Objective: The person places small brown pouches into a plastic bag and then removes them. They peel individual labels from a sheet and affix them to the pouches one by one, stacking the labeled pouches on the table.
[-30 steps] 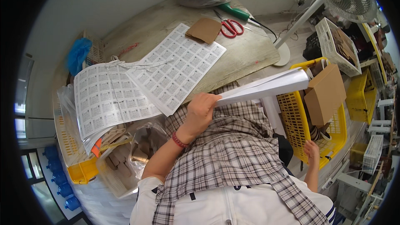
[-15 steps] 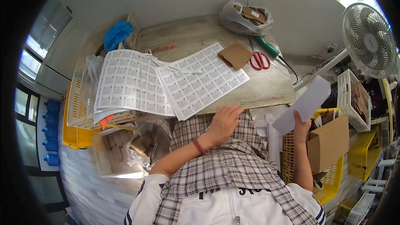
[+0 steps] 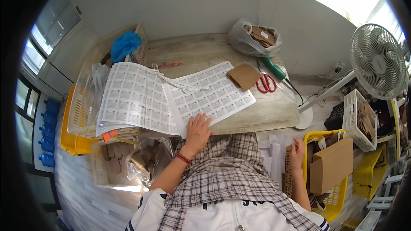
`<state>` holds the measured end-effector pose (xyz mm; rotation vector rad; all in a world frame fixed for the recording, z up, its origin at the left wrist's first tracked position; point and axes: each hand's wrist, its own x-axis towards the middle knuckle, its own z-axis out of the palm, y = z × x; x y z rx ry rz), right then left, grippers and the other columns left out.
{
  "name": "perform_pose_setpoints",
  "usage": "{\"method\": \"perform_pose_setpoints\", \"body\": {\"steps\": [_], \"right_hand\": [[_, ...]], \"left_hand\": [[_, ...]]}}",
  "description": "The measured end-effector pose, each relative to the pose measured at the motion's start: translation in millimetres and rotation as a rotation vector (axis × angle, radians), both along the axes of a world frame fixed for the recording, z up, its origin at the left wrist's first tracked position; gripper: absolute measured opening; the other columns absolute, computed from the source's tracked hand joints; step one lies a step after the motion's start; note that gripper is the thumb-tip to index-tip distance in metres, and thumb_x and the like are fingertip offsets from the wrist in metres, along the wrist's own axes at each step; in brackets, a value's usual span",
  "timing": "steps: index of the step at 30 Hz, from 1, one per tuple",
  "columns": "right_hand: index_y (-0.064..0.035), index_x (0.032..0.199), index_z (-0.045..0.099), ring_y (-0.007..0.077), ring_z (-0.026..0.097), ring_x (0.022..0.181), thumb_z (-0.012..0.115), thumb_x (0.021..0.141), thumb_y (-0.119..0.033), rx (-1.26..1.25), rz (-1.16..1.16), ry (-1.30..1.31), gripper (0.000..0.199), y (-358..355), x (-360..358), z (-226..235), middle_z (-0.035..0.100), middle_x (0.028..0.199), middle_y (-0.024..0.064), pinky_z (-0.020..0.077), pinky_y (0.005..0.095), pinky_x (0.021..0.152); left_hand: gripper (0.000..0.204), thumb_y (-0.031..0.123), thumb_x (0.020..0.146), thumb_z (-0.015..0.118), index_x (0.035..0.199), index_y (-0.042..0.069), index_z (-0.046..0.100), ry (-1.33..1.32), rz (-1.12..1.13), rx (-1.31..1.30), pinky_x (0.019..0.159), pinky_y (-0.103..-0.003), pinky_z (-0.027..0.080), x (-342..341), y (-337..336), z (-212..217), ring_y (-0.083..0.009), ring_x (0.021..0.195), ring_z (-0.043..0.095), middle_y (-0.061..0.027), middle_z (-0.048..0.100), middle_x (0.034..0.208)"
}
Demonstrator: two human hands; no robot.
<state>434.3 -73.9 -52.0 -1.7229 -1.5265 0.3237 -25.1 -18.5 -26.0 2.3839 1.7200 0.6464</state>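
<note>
My left hand rests with its fingers outstretched on the near edge of a stack of printed label sheets. A second stack of label sheets lies to its left, with white strings across both. Past the table's right front corner, my right hand hangs beside a yellow basket, fingers loosely bent and nothing visible in them. Long white paper pieces lie left of that hand. Brown cardboard pieces sit on the right stack's far corner, next to red-handled scissors.
A green-handled tool with a cord and a bag of cardboard pieces stand at the back right. A cardboard box sits in the yellow basket. To the right stands a fan. Crates flank the table's left side.
The white sheet has left my right hand, which has moved lower beside the yellow basket. My left hand has shifted left from above my lap onto the label sheets. The view has tilted up slightly.
</note>
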Motion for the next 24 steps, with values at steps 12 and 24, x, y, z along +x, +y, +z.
{"method": "perform_pose_setpoints", "body": {"steps": [12, 24], "right_hand": [[-0.0116, 0.15, 0.037, 0.0289, 0.03, 0.146, 0.058, 0.072, 0.011, -0.179, 0.851, -0.739, 0.084, 334.9, -199.9, 127.5, 0.039, 0.154, 0.01, 0.0307, 0.0385, 0.117], [-0.0082, 0.109, 0.067, 0.0361, 0.065, 0.1, 0.088, 0.058, -0.033, -0.378, 0.901, -0.724, 0.061, 390.7, -176.5, 109.8, 0.071, 0.101, 0.0161, 0.051, 0.0424, 0.084]], "left_hand": [[0.04, 0.022, 0.096, 0.056, 0.134, 0.01, 0.057, -0.005, 0.049, 0.042, 0.118, -0.051, 0.022, 5.7, -2.8, 3.7, -0.0317, 0.14, 0.037, -0.0142, 0.048, 0.145], [0.043, 0.017, 0.091, 0.061, 0.133, 0.008, 0.057, -0.06, 0.05, 0.051, 0.117, -0.052, 0.024, 8.6, -3.6, 12.0, -0.0333, 0.138, 0.039, -0.0147, 0.05, 0.143]]}}
